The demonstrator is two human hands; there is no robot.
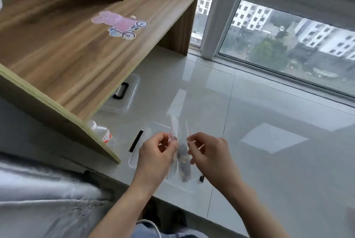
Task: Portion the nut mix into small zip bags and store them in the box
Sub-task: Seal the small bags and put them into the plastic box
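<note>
Both hands pinch a zip bag (183, 158) over the open clear box (153, 128) by the sill's near edge — left hand (155, 158) and right hand (210, 156) each hold one mouth edge, nuts low, long axis running away from the person.
</note>
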